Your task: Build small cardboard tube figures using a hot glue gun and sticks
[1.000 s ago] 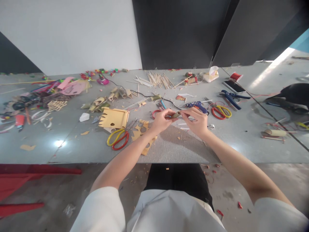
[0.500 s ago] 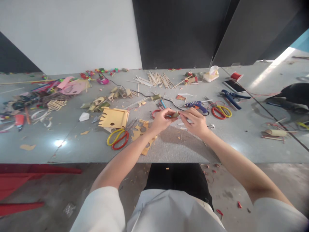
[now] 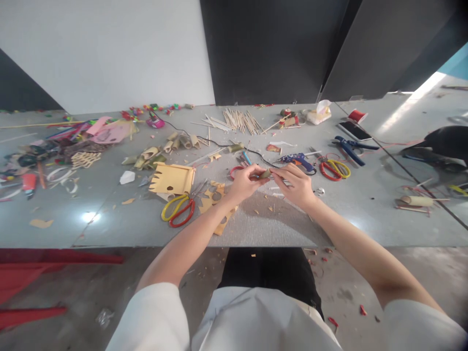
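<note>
Between my hands, just above the table, is a short piece of bamboo tube. My left hand is closed around its left end. At its right end the fingertips of my right hand are pinched together; whether they grip the bamboo itself or something small against it is hidden. Right behind my right hand lies a blue glue gun. Red-handled scissors, partly covered by my left hand, show a loop beside it.
Yellow-and-red scissors and a notched yellow board lie left of my hands. More scissors, blue pliers and a phone are to the right. Thin sticks and bamboo pieces spread behind.
Both hands keep nearly the same pose around the bamboo piece. A few more small scraps show on the table just below them.
</note>
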`<state>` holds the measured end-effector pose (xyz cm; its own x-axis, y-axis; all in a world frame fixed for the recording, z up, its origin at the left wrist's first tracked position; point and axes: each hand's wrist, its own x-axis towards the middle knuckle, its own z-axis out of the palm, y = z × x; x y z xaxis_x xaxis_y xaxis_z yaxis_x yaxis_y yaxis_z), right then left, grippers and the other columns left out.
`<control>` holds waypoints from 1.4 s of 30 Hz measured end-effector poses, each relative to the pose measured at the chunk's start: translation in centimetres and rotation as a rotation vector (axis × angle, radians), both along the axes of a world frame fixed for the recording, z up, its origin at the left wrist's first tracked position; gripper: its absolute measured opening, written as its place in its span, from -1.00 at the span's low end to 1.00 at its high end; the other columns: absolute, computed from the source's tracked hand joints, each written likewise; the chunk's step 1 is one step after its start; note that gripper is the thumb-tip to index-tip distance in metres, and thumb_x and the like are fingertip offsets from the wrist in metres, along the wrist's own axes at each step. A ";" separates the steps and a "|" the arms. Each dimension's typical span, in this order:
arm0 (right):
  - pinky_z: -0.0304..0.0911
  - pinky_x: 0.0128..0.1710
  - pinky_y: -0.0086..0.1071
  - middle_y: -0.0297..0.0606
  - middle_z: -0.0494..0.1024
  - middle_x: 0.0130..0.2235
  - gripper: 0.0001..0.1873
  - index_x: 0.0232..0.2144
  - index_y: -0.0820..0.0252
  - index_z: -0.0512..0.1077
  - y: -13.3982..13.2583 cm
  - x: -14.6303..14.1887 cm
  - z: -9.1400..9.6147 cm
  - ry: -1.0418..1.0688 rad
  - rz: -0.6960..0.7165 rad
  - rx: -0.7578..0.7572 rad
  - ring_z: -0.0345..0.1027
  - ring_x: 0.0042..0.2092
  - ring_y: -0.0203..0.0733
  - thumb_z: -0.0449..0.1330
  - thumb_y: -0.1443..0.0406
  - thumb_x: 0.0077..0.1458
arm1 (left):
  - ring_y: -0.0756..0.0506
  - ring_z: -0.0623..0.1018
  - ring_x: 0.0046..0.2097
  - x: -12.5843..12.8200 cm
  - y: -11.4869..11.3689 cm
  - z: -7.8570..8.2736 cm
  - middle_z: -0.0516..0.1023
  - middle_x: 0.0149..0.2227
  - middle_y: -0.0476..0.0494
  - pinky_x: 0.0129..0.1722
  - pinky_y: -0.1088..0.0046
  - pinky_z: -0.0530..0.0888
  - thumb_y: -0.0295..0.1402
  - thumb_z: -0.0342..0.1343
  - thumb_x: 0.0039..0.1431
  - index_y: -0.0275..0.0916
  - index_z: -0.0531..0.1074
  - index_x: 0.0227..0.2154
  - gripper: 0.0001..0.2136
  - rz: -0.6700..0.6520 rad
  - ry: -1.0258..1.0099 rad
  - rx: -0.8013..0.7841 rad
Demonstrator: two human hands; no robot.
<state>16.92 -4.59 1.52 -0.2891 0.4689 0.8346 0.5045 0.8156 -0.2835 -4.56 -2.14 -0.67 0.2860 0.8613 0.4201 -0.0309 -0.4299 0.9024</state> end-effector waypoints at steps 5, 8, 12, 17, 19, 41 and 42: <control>0.55 -0.08 -0.06 -0.21 0.70 -0.18 -0.72 0.07 -0.07 0.67 0.0 0.0 -0.2 0.026 -0.016 -0.059 0.56 -0.22 -0.08 0.24 0.26 0.41 | -0.12 0.70 -0.09 0.0 -0.1 0.1 0.71 -0.15 -0.19 -0.03 0.26 0.65 -0.14 0.46 0.15 -0.21 0.59 -0.16 -0.68 0.004 0.018 0.027; 0.55 -0.07 -0.06 -0.21 0.70 -0.17 -0.72 0.06 -0.08 0.67 0.0 -0.1 -0.3 0.031 -0.015 -0.071 0.56 -0.21 -0.07 0.24 0.25 0.41 | -0.12 0.69 -0.10 0.0 0.0 0.0 0.71 -0.17 -0.18 -0.04 0.26 0.65 -0.11 0.45 0.17 -0.22 0.58 -0.17 -0.68 0.008 0.026 0.042; 0.54 -0.10 -0.08 -0.21 0.70 -0.18 -0.71 0.07 -0.07 0.67 -0.2 -0.2 0.0 0.038 -0.006 -0.058 0.55 -0.23 -0.08 0.24 0.28 0.41 | -0.11 0.69 -0.13 0.0 0.0 0.0 0.70 -0.19 -0.17 -0.05 0.29 0.64 -0.11 0.44 0.19 -0.22 0.58 -0.19 -0.69 0.013 0.037 0.062; 0.52 -0.13 -0.12 -0.22 0.70 -0.19 -0.71 0.07 -0.05 0.67 -0.3 -0.4 0.2 0.041 0.013 -0.027 0.53 -0.24 -0.11 0.24 0.31 0.40 | -0.10 0.68 -0.13 0.0 0.0 -0.2 0.69 -0.20 -0.15 -0.05 0.29 0.64 -0.09 0.43 0.19 -0.23 0.57 -0.20 -0.68 0.019 0.046 0.070; 0.53 -0.13 -0.12 -0.21 0.69 -0.20 -0.72 0.06 -0.03 0.67 -0.3 -0.4 0.3 0.032 0.005 -0.046 0.53 -0.25 -0.11 0.24 0.30 0.41 | -0.10 0.68 -0.12 0.0 0.0 -0.2 0.69 -0.20 -0.16 -0.05 0.29 0.64 -0.08 0.43 0.19 -0.23 0.57 -0.20 -0.67 0.028 0.055 0.066; 0.38 0.18 0.23 0.03 0.45 0.19 -0.22 0.39 0.00 0.23 -0.1 -0.2 0.6 -0.249 -0.080 -0.064 0.34 0.20 0.27 0.43 0.12 0.24 | -0.16 0.71 -0.07 -0.2 -1.4 1.6 0.69 -0.13 -0.22 -0.14 0.33 0.61 -0.06 0.20 0.42 -0.09 0.29 0.22 -0.56 -0.239 -0.042 -0.037; 0.38 0.18 0.22 0.03 0.45 0.19 -0.23 0.39 0.01 0.24 -0.2 -0.3 0.5 -0.250 -0.084 -0.066 0.35 0.20 0.27 0.42 0.13 0.24 | -0.16 0.72 -0.08 -0.2 -1.4 1.6 0.69 -0.14 -0.22 -0.13 0.33 0.61 -0.07 0.20 0.43 -0.10 0.29 0.21 -0.57 -0.236 -0.037 -0.036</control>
